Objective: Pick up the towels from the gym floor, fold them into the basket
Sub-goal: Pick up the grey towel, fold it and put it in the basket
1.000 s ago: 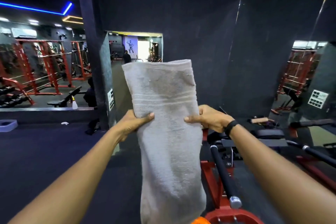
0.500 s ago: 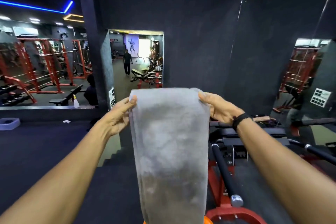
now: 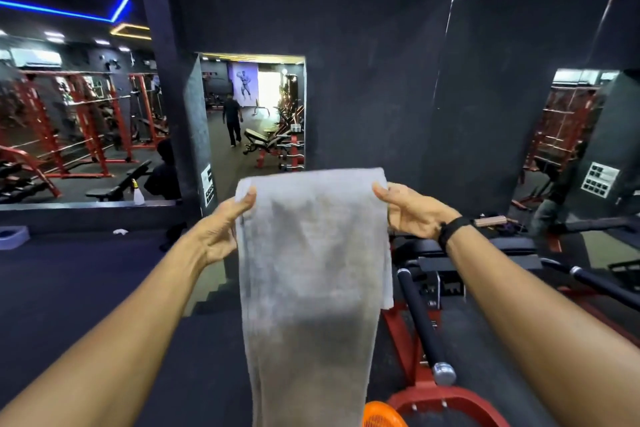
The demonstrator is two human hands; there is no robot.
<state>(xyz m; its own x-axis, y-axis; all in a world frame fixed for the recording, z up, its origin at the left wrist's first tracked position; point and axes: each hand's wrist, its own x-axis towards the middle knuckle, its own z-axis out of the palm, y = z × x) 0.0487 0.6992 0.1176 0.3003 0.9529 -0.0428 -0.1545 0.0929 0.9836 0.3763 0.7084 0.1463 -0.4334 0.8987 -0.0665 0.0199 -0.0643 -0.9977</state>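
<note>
Hands shifted to top corners (from mid-edges): left hand (image 3: 221, 225), right hand (image 3: 412, 211) pinch hanging towel (image 3: 311, 270).

Dark walls (image 3: 363, 45) and floor (image 3: 69, 288), red racks (image 3: 86, 121) mirrored left, blue ceiling strip light (image 3: 62, 10).

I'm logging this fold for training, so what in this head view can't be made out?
- Towel: its lower end is cut off by the bottom edge.
- Orange basket: only a sliver shows; the rest is behind the towel and off frame.
- Left hand, right hand: fingers behind the towel are hidden.
</note>
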